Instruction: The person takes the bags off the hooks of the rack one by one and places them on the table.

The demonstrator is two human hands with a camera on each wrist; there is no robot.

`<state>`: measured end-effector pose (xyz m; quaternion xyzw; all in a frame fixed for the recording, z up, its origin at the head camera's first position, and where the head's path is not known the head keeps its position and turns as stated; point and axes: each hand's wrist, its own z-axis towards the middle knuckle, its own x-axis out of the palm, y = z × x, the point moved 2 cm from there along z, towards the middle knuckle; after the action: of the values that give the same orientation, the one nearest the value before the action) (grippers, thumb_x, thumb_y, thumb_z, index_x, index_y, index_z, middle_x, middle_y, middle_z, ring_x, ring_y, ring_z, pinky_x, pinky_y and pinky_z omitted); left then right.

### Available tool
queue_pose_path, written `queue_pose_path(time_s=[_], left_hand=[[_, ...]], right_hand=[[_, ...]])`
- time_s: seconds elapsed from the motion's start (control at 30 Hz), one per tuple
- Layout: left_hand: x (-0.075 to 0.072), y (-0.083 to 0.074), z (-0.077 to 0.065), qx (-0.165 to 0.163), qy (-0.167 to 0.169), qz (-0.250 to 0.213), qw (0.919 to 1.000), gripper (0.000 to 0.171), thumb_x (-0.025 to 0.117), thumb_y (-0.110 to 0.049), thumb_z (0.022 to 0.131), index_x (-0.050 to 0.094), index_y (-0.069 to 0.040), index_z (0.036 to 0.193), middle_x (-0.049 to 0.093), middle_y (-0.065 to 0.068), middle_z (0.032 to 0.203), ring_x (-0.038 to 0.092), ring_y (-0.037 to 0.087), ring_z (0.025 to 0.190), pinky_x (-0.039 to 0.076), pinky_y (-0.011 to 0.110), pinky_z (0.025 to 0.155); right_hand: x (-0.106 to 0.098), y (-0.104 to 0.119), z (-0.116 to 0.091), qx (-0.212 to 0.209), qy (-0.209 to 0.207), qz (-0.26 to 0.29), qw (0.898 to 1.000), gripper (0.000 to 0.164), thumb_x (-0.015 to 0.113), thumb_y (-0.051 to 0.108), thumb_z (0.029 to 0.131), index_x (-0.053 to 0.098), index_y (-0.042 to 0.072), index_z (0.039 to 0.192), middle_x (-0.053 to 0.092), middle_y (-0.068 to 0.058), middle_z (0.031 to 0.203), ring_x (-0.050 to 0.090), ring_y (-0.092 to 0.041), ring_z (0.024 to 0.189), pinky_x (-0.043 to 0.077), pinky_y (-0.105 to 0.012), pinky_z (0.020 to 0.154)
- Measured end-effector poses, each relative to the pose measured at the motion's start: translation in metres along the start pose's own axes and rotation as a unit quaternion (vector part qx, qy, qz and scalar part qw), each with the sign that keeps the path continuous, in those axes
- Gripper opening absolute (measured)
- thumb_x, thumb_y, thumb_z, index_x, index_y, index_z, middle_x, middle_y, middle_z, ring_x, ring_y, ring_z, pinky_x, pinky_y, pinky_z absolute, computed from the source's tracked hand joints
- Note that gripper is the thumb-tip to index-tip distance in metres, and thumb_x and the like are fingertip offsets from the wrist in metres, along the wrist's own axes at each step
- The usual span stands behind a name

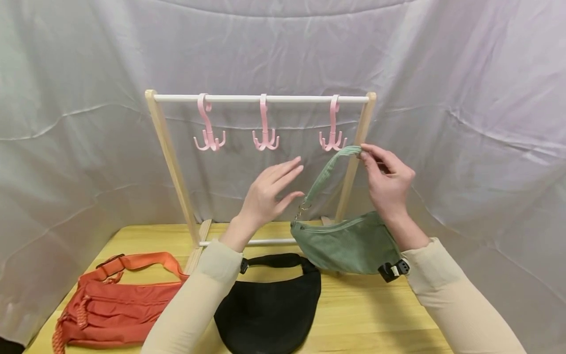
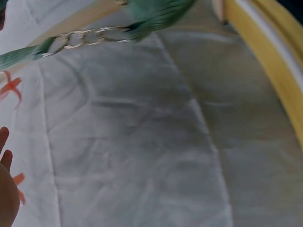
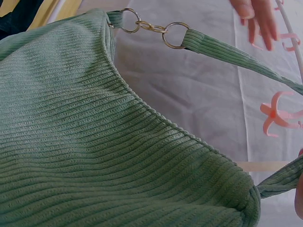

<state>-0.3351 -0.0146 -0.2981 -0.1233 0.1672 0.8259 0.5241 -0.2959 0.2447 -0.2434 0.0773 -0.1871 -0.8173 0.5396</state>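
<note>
A green corduroy shoulder bag (image 1: 349, 246) hangs in the air from its strap (image 1: 325, 176), which my right hand (image 1: 391, 179) pinches between thumb and fingers. Gold rings (image 3: 151, 26) link the strap to one end of the bag. To the left of the strap, my left hand (image 1: 268, 189) is raised with its fingers extended, holding nothing. Just above the strap is the right pink hook (image 1: 332, 130), which hangs from the rack's white bar (image 1: 296, 99). The strap appears apart from the hook's prongs. My right fingertips are mostly out of the right wrist view.
Two more pink hooks, the middle one (image 1: 265, 128) and the left one (image 1: 209, 129), hang on the bar. A black bag (image 1: 269, 309) lies on the yellow wooden table (image 1: 353, 324), with a red-orange bag (image 1: 121, 309) to its left. Behind the rack hangs a grey curtain (image 1: 283, 49).
</note>
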Motion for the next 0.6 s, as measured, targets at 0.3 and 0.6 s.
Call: queue_pose_path(time_s=[0.3, 0.6], left_hand=[[0.008, -0.002, -0.043, -0.040, 0.049, -0.018, 0.9978, 0.067, 0.088, -0.024, 0.084, 0.062, -0.002, 0.142, 0.059, 0.015, 0.148, 0.061, 0.029, 0.131, 0.047, 0.038, 0.113], [0.016, 0.002, -0.079, -0.084, 0.063, -0.026, 0.9941, 0.067, 0.090, -0.022, 0.080, 0.065, -0.004, 0.139, 0.060, 0.013, 0.147, 0.065, 0.029, 0.126, 0.050, 0.036, 0.108]], right_hand=[[-0.004, 0.002, -0.002, 0.024, -0.037, 0.038, 0.998, 0.014, 0.077, -0.008, 0.089, 0.080, -0.007, 0.103, 0.078, -0.012, 0.093, 0.071, -0.014, 0.074, 0.058, -0.021, 0.061], [-0.004, 0.003, -0.001, 0.033, -0.052, 0.056, 0.997, 0.014, 0.075, -0.008, 0.090, 0.079, -0.009, 0.104, 0.078, -0.004, 0.089, 0.072, -0.018, 0.078, 0.059, -0.024, 0.060]])
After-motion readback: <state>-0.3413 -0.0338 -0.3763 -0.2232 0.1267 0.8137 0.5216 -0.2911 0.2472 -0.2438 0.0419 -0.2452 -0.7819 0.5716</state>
